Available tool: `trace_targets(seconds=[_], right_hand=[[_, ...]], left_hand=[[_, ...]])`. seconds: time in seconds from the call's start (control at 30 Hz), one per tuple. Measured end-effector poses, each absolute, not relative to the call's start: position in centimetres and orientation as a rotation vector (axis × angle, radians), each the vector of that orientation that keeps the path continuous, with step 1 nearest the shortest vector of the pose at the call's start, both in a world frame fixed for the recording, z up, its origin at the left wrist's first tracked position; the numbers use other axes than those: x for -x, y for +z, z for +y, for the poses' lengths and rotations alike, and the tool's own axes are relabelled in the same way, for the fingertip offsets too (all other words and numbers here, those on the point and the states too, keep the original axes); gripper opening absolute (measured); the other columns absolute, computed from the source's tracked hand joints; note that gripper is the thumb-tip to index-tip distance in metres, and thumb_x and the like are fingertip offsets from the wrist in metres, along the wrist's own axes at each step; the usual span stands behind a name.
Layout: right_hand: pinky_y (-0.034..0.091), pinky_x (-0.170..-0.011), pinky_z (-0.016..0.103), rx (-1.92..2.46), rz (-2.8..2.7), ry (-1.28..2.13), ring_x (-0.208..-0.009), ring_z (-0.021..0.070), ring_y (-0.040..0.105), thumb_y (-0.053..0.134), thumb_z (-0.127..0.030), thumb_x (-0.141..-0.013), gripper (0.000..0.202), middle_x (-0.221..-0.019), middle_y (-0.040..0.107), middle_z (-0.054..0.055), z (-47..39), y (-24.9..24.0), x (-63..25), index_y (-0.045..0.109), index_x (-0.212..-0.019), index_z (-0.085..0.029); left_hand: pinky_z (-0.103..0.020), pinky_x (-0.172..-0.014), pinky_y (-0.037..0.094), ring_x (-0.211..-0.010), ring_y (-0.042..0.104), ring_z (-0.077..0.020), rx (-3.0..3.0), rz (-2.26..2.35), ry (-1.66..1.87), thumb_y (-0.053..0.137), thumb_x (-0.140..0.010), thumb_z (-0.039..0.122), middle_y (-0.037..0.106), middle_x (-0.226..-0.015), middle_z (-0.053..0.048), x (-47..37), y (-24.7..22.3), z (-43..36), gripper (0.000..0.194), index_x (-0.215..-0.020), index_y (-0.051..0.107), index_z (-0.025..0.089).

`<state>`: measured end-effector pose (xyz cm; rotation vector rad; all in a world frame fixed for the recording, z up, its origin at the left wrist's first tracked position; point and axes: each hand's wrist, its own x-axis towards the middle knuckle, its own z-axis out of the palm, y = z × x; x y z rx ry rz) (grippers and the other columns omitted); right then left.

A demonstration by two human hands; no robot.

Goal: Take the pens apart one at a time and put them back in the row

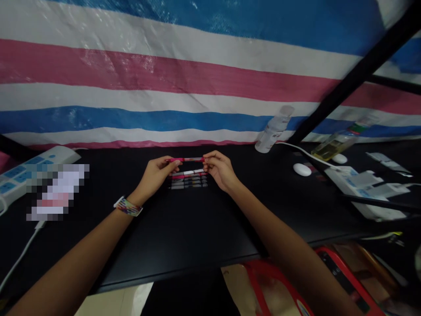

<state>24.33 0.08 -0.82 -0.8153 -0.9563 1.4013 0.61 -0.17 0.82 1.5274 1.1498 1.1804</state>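
Observation:
A pink pen [189, 159] lies crosswise between my two hands, held a little above the black desk. My left hand [158, 172] is closed on its left end, fingers and thumb pinching the barrel. At the other end, my right hand [219, 169] pinches the pen with thumb and fingertips. Just below it, several more pens [189, 181] rest side by side on the desk: one white, one pink and some dark with clear barrels. My right fingers partly cover the right end of the white pen [188, 172].
A power strip [62, 153] and a blurred-out flat object [59, 193] with a cable lie left. Toward the right are a white bottle [274, 130], a bottle of yellowish liquid [340, 142], a white oval case [301, 170] and another power strip [345, 180]. A striped sheet [197, 74] hangs behind.

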Motion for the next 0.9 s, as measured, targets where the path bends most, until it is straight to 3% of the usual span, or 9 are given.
trace_targets(seconds=[0.27, 0.6, 0.7, 0.9], right_hand=[[0.048, -0.072, 0.034, 0.817, -1.018, 1.382, -0.069, 0.0149, 0.058, 0.082, -0.025, -0.073, 0.011, -0.075, 0.068, -0.001, -0.1, -0.7, -24.3, 0.075, -0.082, -0.024], [0.045, -0.068, 0.032, 0.830, -0.859, 1.537, -0.067, 0.0141, 0.053, 0.079, -0.022, -0.072, 0.011, -0.073, 0.064, -0.001, -0.3, -0.4, -24.1, 0.073, -0.081, -0.023], [0.048, -0.070, 0.032, 0.781, -0.770, 1.656, -0.069, 0.0150, 0.053, 0.078, -0.023, -0.074, 0.017, -0.074, 0.062, 0.000, -0.5, 0.2, -24.1, 0.075, -0.091, -0.022], [0.052, -0.066, 0.032, 0.603, -0.663, 1.931, -0.076, 0.0194, 0.057, 0.066, -0.044, -0.087, 0.045, -0.086, 0.071, 0.007, -1.3, 1.6, -24.0, 0.078, -0.122, -0.018]], left_hand=[[-0.027, -0.064, 0.049, -0.069, 0.064, -0.0155, -1.448, 1.115, 1.199, 0.087, -0.084, 0.048, 0.077, -0.080, -0.007, -0.4, 1.0, 0.0, 0.029, -0.087, 0.086, 0.019], [-0.032, -0.072, 0.058, -0.076, 0.070, -0.0190, -1.611, 1.134, 1.339, 0.091, -0.083, 0.046, 0.081, -0.086, -0.007, -0.9, 1.5, -0.6, 0.027, -0.091, 0.087, 0.021], [-0.031, -0.071, 0.059, -0.074, 0.069, -0.0185, -1.626, 1.133, 1.374, 0.090, -0.084, 0.046, 0.081, -0.084, -0.006, -1.0, 1.4, -0.6, 0.027, -0.093, 0.087, 0.020], [-0.031, -0.070, 0.059, -0.074, 0.069, -0.0181, -1.594, 1.134, 1.380, 0.088, -0.085, 0.048, 0.080, -0.083, -0.006, -1.1, 1.3, -0.6, 0.031, -0.095, 0.086, 0.019]])
